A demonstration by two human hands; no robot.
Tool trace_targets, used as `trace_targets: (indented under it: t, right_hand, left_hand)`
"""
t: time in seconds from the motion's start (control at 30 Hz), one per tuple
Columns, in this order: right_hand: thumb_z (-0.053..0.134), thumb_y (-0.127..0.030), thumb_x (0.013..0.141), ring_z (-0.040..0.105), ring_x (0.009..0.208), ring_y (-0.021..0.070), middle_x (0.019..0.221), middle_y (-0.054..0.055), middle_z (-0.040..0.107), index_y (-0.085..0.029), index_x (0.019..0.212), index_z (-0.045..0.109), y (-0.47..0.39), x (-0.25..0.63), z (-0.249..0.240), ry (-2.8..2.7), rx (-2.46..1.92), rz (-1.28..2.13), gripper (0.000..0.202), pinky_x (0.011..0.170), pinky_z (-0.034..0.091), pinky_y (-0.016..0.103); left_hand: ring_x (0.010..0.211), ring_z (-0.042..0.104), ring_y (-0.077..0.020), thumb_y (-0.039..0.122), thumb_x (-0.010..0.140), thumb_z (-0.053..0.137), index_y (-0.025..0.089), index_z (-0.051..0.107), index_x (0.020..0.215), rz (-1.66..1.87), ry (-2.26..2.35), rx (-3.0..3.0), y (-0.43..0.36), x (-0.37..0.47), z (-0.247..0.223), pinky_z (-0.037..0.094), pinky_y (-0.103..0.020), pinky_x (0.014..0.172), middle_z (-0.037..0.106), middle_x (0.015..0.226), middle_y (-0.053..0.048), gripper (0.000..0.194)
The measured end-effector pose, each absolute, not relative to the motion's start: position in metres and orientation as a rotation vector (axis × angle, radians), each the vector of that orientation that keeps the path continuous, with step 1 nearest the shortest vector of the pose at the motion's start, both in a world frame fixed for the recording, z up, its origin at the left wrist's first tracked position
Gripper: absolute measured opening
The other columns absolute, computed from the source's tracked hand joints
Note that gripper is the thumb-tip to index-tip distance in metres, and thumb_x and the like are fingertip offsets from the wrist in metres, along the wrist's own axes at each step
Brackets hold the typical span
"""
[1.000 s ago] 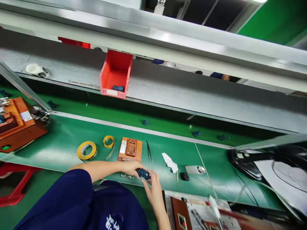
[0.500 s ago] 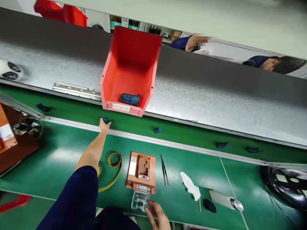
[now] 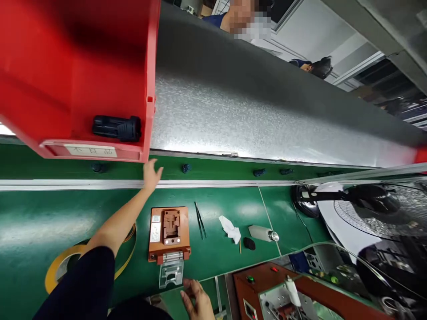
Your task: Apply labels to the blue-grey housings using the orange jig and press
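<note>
My left hand [image 3: 152,176] reaches over the green belt strip, just below the red bin's right front corner. Its fingers are spread and nothing is in them. On the belt, one small dark part [image 3: 98,167] lies left of this hand and another dark part [image 3: 186,168] lies to its right. My right hand [image 3: 199,302] is low in the view, fingers loosely bent and apart, holding nothing visible. Its fingertips are by the corner of a clear hinged cover [image 3: 171,272]; whether they touch is unclear. The cover lies folded open from the brown fixture [image 3: 168,231], whose recess holds no part.
The red bin [image 3: 148,89] on the metal shelf holds a dark cylindrical part [image 3: 116,128]. Tweezers [image 3: 200,221], white tissue [image 3: 230,230], a bottle [image 3: 262,233] and yellow tape [image 3: 55,269] lie on the green bench. A fan [image 3: 370,200] and a brown machine [image 3: 260,284] stand right.
The view has swung right, bringing the fan and machine in. My left hand has let go of the dark part, now left of it on the belt. My right hand stays near the clear cover.
</note>
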State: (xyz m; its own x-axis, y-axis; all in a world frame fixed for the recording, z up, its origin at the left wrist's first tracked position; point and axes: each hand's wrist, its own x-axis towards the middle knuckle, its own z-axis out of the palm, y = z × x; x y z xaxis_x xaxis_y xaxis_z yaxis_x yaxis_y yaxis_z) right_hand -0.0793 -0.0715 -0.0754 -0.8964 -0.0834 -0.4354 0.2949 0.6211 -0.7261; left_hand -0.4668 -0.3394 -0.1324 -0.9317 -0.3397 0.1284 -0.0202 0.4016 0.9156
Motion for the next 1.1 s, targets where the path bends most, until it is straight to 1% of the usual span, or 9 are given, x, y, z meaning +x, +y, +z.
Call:
trace_targets:
  t: [0.07,0.17,0.27,0.5,0.6,0.73,0.87,0.97,1.1]
  right_hand:
    - [0.049,-0.056,0.094,0.072,0.078,0.0217,0.092,0.011,0.073,-0.021,0.106,0.069,-0.075,-0.077,-0.078,2.483,0.182,-1.188,0.042,0.074,0.057,0.029]
    - [0.05,-0.057,0.093,0.071,0.074,0.0205,0.088,0.009,0.072,-0.023,0.105,0.069,-0.076,-0.07,-0.078,2.558,0.225,-1.184,0.041,0.071,0.057,0.028]
    - [0.053,-0.054,0.093,0.071,0.073,0.0195,0.088,0.008,0.071,-0.022,0.105,0.068,-0.069,-0.064,-0.074,2.537,0.203,-1.186,0.037,0.07,0.057,0.026]
    - [0.055,-0.04,0.094,0.073,0.085,0.0233,0.092,0.009,0.073,-0.021,0.104,0.069,-0.06,-0.093,-0.035,2.546,0.295,-1.162,0.026,0.077,0.057,0.032]
    - [0.056,-0.035,0.094,0.071,0.084,0.0228,0.094,0.01,0.072,-0.019,0.103,0.069,-0.061,-0.122,-0.023,2.534,0.2,-1.17,0.023,0.078,0.057,0.035]
    - [0.056,-0.032,0.094,0.07,0.086,0.0196,0.1,0.009,0.072,-0.018,0.105,0.068,-0.052,-0.151,-0.025,2.465,0.062,-1.312,0.021,0.085,0.057,0.035]
    - [0.053,-0.039,0.096,0.063,0.115,0.0234,0.125,0.014,0.064,-0.02,0.127,0.059,-0.047,-0.171,-0.023,2.453,-0.084,-1.479,0.037,0.1,0.053,0.041]
    - [0.073,-0.04,0.082,0.04,0.143,0.0289,0.153,0.015,0.041,-0.023,0.149,0.037,-0.049,-0.185,-0.019,2.374,-0.447,-1.515,0.078,0.115,0.042,0.048]
    - [0.076,-0.032,0.075,0.041,0.143,0.0302,0.156,0.017,0.034,-0.023,0.155,0.025,-0.055,-0.191,-0.024,2.217,-0.685,-1.406,0.095,0.114,0.042,0.049]
  left_hand:
    - [0.126,0.056,-0.0312,0.017,0.066,0.083,0.018,0.061,0.117,-1.797,-2.405,0.197,-0.283,-0.496,-0.138,0.042,-0.045,0.111,0.063,0.126,-0.014,0.056]
    - [0.121,0.059,-0.0339,0.018,0.055,0.089,0.016,0.065,0.108,-2.12,-2.368,0.192,-0.224,-0.527,-0.138,0.044,-0.046,0.107,0.067,0.118,-0.015,0.057]
    - [0.116,0.062,-0.0343,0.032,0.062,0.087,0.015,0.065,0.103,-2.391,-2.245,0.266,-0.201,-0.532,-0.127,0.046,-0.05,0.104,0.069,0.112,-0.015,0.049]
    - [0.106,0.068,-0.0258,0.048,0.086,0.068,0.018,0.061,0.122,-3.047,-1.926,0.188,-0.225,-0.436,-0.082,0.056,-0.046,0.091,0.069,0.118,-0.014,0.047]
    - [0.099,0.069,-0.0218,0.052,0.091,0.061,0.017,0.063,0.12,-3.33,-1.64,0.403,-0.239,-0.371,-0.063,0.057,-0.038,0.087,0.071,0.113,-0.013,0.045]
    - [0.072,0.066,-0.0143,0.056,0.093,0.056,0.014,0.068,0.107,-3.498,-1.244,0.954,-0.244,-0.29,-0.045,0.056,-0.026,0.063,0.07,0.09,-0.009,0.046]
    - [0.066,0.065,-0.0132,0.051,0.094,0.058,0.012,0.069,0.103,-3.473,-1.064,1.185,-0.231,-0.223,-0.032,0.055,-0.023,0.056,0.069,0.081,-0.007,0.041]
    - [0.064,0.066,-0.0141,0.051,0.092,0.061,0.013,0.069,0.105,-3.352,-1.109,1.253,-0.22,-0.192,-0.029,0.055,-0.024,0.054,0.07,0.08,-0.007,0.04]
    - [0.061,0.064,-0.0134,0.052,0.09,0.062,0.016,0.07,0.103,-3.235,-1.127,1.273,-0.214,-0.167,-0.031,0.054,-0.024,0.055,0.072,0.082,-0.007,0.039]
